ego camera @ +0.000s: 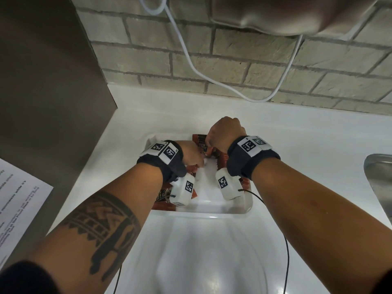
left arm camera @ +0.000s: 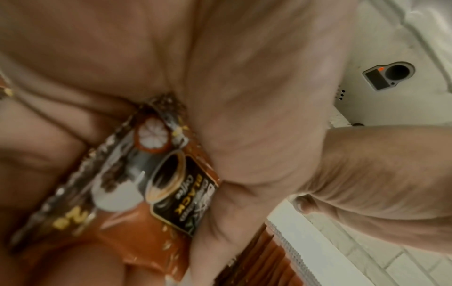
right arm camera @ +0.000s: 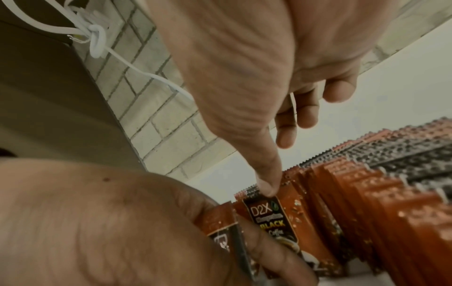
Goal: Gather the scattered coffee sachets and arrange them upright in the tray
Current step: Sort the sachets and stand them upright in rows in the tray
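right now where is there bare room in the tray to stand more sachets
Bare tray floor shows down the middle, between the left hand and the right hand, reaching the near rim. It is crowded along the right, where upright sachets stand packed, and at the near left, where flat sachets lie.

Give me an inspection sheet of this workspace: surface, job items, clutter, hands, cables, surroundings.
Surface: white countertop, glossy, bare in front of the tray.
Job's things: white tray holding orange-brown coffee sachets; a row stands upright along its right side, others lie at the near left corner.
Clutter: printed paper sheet at the left.
Hands: left hand grips a sachet; right hand has a fingertip on the top edge of a "D2X Black" sachet, other fingers curled.
Cables: white cable hangs along the wall; thin black wires run from the wrist cameras.
Surroundings: brick-pattern wall, brown panel left, metal sink edge right.
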Tool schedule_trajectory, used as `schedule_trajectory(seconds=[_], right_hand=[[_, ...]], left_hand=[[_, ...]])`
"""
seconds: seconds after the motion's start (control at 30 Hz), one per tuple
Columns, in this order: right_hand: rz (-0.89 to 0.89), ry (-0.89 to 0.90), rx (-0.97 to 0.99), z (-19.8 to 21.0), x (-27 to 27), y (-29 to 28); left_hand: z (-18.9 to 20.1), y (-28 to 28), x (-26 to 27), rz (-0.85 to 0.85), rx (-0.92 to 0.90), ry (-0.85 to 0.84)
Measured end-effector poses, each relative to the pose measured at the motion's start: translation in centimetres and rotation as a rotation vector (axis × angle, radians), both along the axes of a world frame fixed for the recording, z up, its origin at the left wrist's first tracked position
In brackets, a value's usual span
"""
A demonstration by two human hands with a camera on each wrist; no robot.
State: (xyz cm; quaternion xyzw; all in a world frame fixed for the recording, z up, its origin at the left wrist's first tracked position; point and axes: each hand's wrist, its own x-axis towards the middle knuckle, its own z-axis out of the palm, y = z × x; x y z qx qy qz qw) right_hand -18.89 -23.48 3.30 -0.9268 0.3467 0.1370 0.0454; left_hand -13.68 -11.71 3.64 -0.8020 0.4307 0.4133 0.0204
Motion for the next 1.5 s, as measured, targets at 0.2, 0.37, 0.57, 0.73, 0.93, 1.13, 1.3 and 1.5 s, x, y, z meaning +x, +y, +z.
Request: schedule_trajectory(seconds=[0.2, 0.37, 0.57, 0.73, 0.93, 1.13, 1.3, 1.5], right_hand=[[-0.033, -0.149, 0.145, 0.6, -0.9, -0.1], [-0.029, -0.16, 0.15, 0.8, -1.1, 0.1], [0.019, -0.212, 0.131, 2.1, -1.8, 0.4], [0.063, -0.476, 0.395, 4.1, -3.7, 0.6], [0.078, -0.495, 0.546, 4.7, -4.7, 0.8], [0.063, -0.526, 0.565, 5.7, -5.0, 0.4], [0.063, -0.591, 0.562, 6.3, -4.6, 0.6], [0.057, -0.535, 0.381, 6.6, -4.2, 0.6]], left_hand=[[0.2, 0.1, 0.1, 0.03, -0.01, 0.005], [-0.5, 0.1, 0.4, 0.105, -0.043, 0.063], [0.5, 0.7, 0.6, 0.202, -0.081, 0.093], [1.5, 2.4, 1.6, 0.545, -0.317, 0.579], [2.1, 3.7, 2.0, 0.557, -0.483, 0.936], [2.1, 4.5, 1.4, 0.552, -0.625, 0.845], [2.5, 4.7, 1.0, 0.475, -0.72, 0.651], [2.8, 4.8, 1.8, 0.432, -0.346, 0.216]])
